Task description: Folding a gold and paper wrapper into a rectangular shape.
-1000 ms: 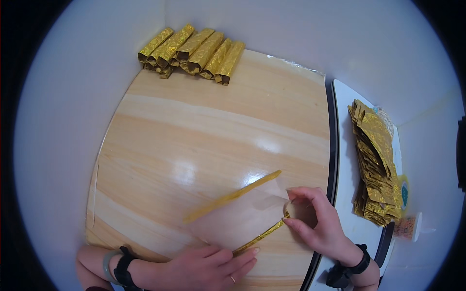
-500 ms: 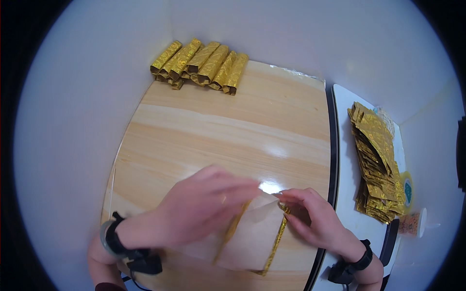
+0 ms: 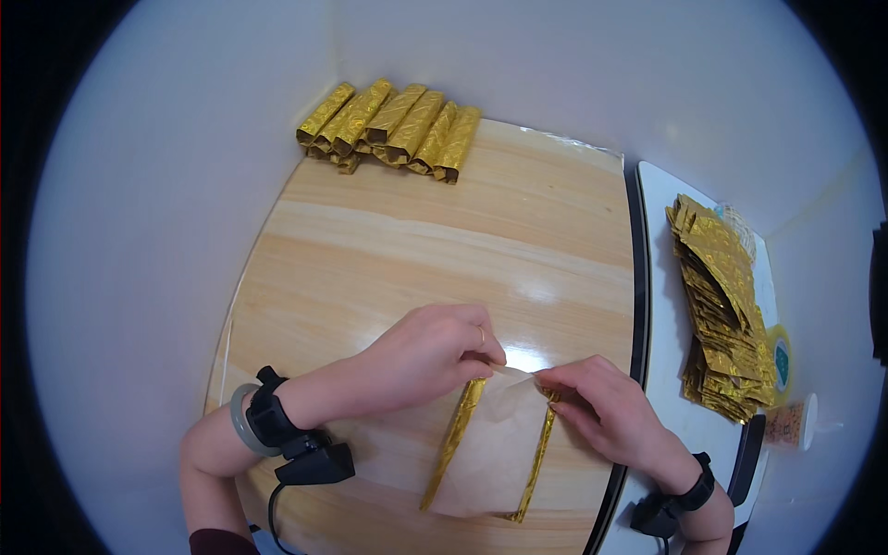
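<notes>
A sheet of gold foil paper [image 3: 490, 453] lies on the wooden board in front of me, pale backing up, with gold strips folded in along its left and right sides. My left hand [image 3: 444, 347] pinches its far left corner between thumb and fingers. At the far right corner, my right hand [image 3: 606, 412] grips the folded gold edge, fingers closed. The far edge between the two hands looks slightly raised and creased. Each wrist wears a black strap with a small device; a grey-green bangle [image 3: 245, 421] circles the left one too.
Several rolled gold paper tubes [image 3: 416, 125] are piled at the board's far left corner. A thick stack of gold paper [image 3: 721, 314] rests on the white surface to the right, with a roll of tape [image 3: 782, 361] and a patterned cup [image 3: 791, 424] beside it. Pale walls enclose the board [image 3: 444, 240].
My left hand, blurred over the sheet before, now rests at its far left corner and pinches it. The left folded edge shows more fully. My right hand keeps its hold.
</notes>
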Tool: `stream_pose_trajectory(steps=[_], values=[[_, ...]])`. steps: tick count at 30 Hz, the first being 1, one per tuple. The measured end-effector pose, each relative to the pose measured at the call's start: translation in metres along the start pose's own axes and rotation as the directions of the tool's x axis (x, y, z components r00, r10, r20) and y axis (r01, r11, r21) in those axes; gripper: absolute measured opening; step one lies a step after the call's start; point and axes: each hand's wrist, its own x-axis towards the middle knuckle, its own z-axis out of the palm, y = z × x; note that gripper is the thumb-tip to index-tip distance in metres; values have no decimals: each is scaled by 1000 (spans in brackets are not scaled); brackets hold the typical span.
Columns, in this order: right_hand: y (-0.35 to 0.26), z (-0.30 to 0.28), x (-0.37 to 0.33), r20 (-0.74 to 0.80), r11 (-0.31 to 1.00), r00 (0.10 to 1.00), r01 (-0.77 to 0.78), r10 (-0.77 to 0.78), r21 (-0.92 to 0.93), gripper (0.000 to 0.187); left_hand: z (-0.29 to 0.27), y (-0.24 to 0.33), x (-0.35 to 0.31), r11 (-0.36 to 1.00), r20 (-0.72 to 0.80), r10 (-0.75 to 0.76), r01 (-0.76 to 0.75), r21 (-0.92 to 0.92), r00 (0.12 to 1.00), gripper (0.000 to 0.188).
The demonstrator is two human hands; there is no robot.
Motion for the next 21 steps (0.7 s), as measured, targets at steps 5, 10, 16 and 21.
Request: stream_pose_trajectory(steps=[5, 10, 16, 21], values=[[1, 2, -1, -15, 999, 1000, 11, -12, -35, 39, 3, -8, -1, 998, -10, 70, -69, 11, 998, 14], [0, 3, 0, -14, 999, 1000, 13, -14, -50, 38, 5, -16, -7, 968, -58, 210, -199, 154, 976, 15], [0, 2, 0, -17, 998, 1000, 11, -12, -57, 37, 3, -8, -13, 979, -7, 123, -120, 164, 992, 10], [1, 2, -1, -9, 997, 999, 39, -40, -61, 35, 1, -5, -18, 993, -3, 63, -63, 97, 998, 14]])
